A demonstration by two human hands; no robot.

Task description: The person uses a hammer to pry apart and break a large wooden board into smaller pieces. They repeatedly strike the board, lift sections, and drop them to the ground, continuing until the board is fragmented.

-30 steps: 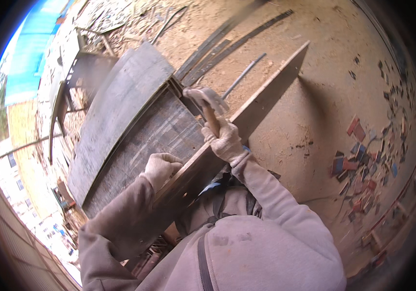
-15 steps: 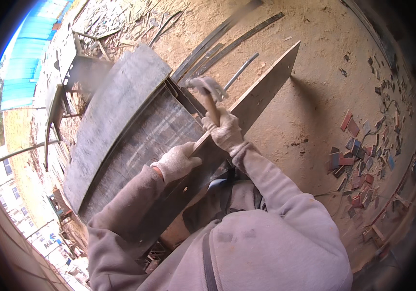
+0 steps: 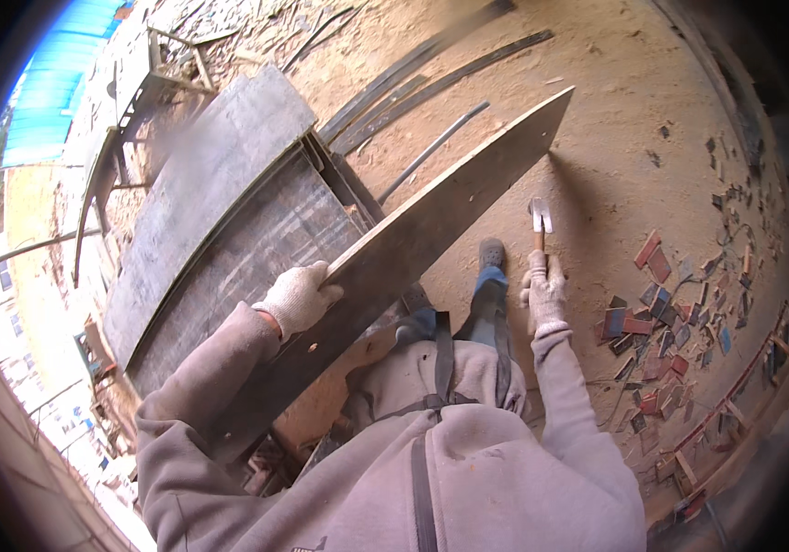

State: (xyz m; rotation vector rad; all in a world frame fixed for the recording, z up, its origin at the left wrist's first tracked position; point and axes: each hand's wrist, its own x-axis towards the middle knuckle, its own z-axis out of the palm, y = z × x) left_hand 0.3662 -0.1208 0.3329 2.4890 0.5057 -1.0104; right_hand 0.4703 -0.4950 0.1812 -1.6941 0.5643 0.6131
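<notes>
Gripping the long board (image 3: 404,253) by its edge, the left hand (image 3: 295,299) is steadying it beside a dark panel (image 3: 261,258); the right hand (image 3: 546,290), well apart, is clutching a hammer (image 3: 540,237). If the left grip slips, the board could tip; its support is barely showing.

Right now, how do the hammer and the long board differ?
Size: the board is long and broad; the hammer is far smaller.
Look: the board's face is flat and dark with a pale edge; the hammer has a brown handle and a bright forked head.
Hold: the left hand grips the board by its edge; the right hand holds the hammer by its handle.
Shared: both are in gloved hands.
</notes>
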